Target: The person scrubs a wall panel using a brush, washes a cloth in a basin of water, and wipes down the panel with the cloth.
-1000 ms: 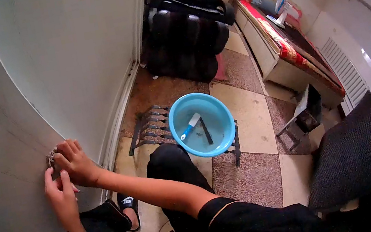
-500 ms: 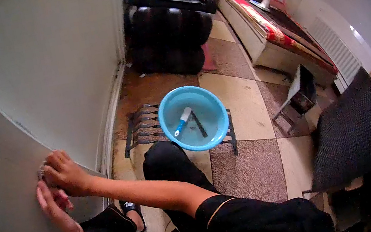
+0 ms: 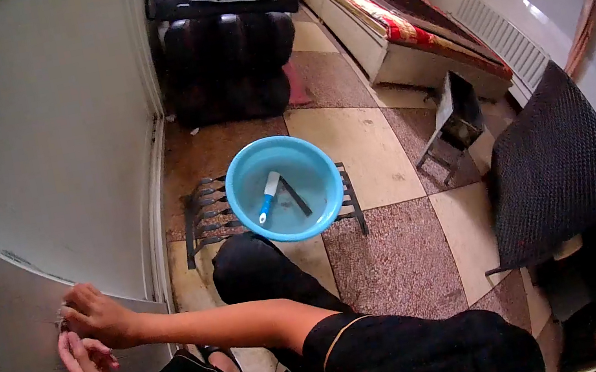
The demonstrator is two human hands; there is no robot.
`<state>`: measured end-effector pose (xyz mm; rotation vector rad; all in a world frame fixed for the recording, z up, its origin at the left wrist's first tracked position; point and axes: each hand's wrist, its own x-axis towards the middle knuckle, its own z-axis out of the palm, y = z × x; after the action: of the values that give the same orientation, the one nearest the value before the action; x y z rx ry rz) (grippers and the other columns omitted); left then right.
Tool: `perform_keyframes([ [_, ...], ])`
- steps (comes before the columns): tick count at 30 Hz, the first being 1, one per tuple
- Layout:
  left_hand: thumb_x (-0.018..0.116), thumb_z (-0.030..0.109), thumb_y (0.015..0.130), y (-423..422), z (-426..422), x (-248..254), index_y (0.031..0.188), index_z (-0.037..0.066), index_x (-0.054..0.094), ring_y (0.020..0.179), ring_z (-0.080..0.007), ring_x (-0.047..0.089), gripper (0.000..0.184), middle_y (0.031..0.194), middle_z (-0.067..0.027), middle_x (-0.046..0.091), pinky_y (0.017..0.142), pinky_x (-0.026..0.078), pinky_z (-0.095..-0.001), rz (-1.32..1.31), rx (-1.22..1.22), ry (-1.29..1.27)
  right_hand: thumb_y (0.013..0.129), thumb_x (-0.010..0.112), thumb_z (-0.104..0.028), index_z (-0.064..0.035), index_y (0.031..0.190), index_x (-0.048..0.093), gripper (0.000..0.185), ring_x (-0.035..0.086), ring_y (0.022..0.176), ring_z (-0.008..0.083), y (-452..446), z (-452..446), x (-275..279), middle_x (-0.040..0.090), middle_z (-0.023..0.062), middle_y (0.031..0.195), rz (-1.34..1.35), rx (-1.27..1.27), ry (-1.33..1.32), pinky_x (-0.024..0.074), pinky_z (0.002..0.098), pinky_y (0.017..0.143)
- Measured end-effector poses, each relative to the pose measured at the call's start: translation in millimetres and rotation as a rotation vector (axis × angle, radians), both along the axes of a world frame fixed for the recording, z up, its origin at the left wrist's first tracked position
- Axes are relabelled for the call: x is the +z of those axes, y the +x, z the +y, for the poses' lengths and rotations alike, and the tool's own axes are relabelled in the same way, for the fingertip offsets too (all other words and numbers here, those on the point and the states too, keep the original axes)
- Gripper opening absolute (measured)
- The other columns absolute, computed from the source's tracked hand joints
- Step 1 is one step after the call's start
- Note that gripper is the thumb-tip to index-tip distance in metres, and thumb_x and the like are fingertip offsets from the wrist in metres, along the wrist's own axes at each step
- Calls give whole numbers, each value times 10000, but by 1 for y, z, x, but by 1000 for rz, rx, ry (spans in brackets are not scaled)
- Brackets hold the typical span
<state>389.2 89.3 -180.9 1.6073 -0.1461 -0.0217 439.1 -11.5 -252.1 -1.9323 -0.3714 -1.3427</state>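
At the left, both my hands meet against the pale wall or door panel (image 3: 1, 310). My right hand (image 3: 102, 320) is closed, its fingers bent around a small greyish thing (image 3: 62, 319) that I cannot make out. Just below, my left hand (image 3: 89, 365) has its fingers partly curled, the tips touching the same spot, palm partly showing. In front of my knee, a light blue basin (image 3: 319, 158) holds shallow water. Inside it lie a blue-and-white handled tool (image 3: 268, 197) and a dark flat strip (image 3: 296, 196).
The basin rests on a low black slatted stand (image 3: 205, 216) on patterned floor tiles. Behind it stands a black padded armchair (image 3: 232, 62). A bed (image 3: 412, 62), a small metal-framed box (image 3: 459, 114) and a black woven chair (image 3: 559, 172) are to the right.
My view has shifted, moving the basin and furniture left in the picture. Both hands appear slightly lower and further left, still together at the panel.
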Motion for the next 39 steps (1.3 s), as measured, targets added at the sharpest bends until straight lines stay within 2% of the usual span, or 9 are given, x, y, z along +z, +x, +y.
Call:
perform_keyframes([
  [6,495,313,974,-5,-6,16,1460,31,308,508,-46,359,592,591,20,438,470,286,-187,-340,24,-90,742,654,-70,-49,1107,456,415,459,963,377,11,10,68,429,203,1046,-122,-157,15,424,488,825],
  [12,518,351,972,11,-7,-22,1489,44,231,473,-50,450,667,589,-5,542,405,312,-186,-26,-255,137,877,599,-175,-25,1063,450,282,492,923,365,39,9,-40,451,187,1014,133,101,476,437,403,803],
  [14,532,371,965,4,-13,-15,1506,66,179,480,-57,488,714,597,-26,573,397,332,-188,-61,-319,216,926,564,-256,-12,1059,447,301,491,923,335,40,8,-53,441,171,1005,19,-146,287,432,384,812],
  [15,529,364,966,1,-17,-12,1507,69,173,463,-63,470,712,586,-27,562,396,332,-187,-116,-299,184,947,533,-238,-7,1082,451,280,487,942,330,32,9,-41,441,177,1008,290,188,639,430,387,831],
  [18,506,373,969,7,-13,-7,1505,69,182,453,-73,457,696,620,-48,578,406,353,-180,-307,-250,73,890,552,-166,-15,1086,465,262,479,970,361,30,9,3,451,182,1024,273,446,651,428,431,855],
  [19,496,381,970,8,-9,-4,1503,68,190,457,-76,460,690,643,-58,591,412,364,-176,-372,-232,26,779,640,-120,-45,1069,486,337,474,927,379,45,14,15,440,189,1035,-157,-81,47,466,468,797],
  [20,486,390,971,9,-5,-1,1501,67,198,461,-78,463,684,666,-68,605,418,375,-173,-438,-214,-19,751,652,-117,-50,1060,488,356,470,921,390,36,15,37,441,200,1038,-228,-271,-53,465,477,795],
  [28,452,485,950,38,25,-18,1443,96,340,459,-80,456,638,614,-50,526,475,412,-185,-205,-115,197,730,673,-90,-53,1142,424,483,438,987,428,32,22,-30,396,231,1111,-77,-71,24,433,518,861],
  [39,505,363,964,4,16,14,1395,85,412,668,-58,455,522,757,31,543,540,341,-195,-156,130,75,672,670,-103,-5,1121,441,513,457,974,413,35,17,37,427,226,1052,-142,-77,0,411,541,891],
])
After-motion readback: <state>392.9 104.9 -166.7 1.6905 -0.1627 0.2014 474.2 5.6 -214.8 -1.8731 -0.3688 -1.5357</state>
